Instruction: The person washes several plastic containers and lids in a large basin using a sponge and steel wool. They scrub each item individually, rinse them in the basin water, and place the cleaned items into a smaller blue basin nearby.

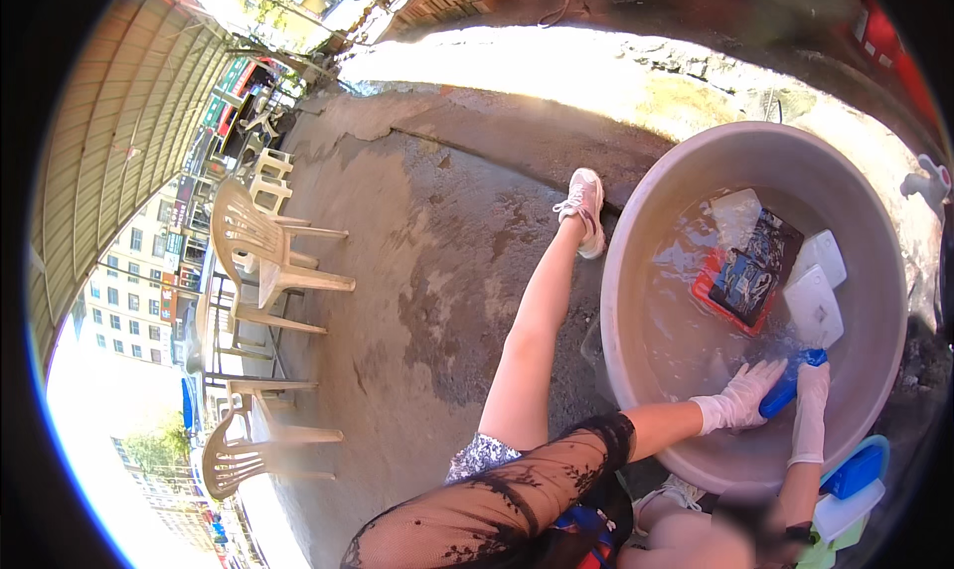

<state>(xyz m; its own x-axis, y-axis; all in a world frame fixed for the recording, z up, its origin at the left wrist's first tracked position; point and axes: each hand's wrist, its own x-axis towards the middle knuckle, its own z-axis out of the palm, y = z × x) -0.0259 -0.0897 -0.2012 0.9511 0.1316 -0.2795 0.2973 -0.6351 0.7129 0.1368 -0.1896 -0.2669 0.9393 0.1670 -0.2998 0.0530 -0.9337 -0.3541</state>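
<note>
Both my hands wear white gloves and are inside a large greyish plastic tub [626,271] of cloudy water. My right hand [812,386] grips a long blue plastic piece [781,396] near its far end. My left hand [741,399] is spread with its fingers straight, lying against the side of the same piece. Water splashes just beyond it. Farther in the tub lie white plastic lids [814,306], a translucent white piece [736,215], a red tray [708,277] and a black rectangular tray [775,241], partly under water.
Beside the tub at lower right are a blue container [855,472], a white lid [842,511] and green plastic pieces [850,533]. My outstretched leg [533,338] is left of the tub on wet concrete [447,271]. Plastic chairs [276,271] and stools [272,174] stand farther left.
</note>
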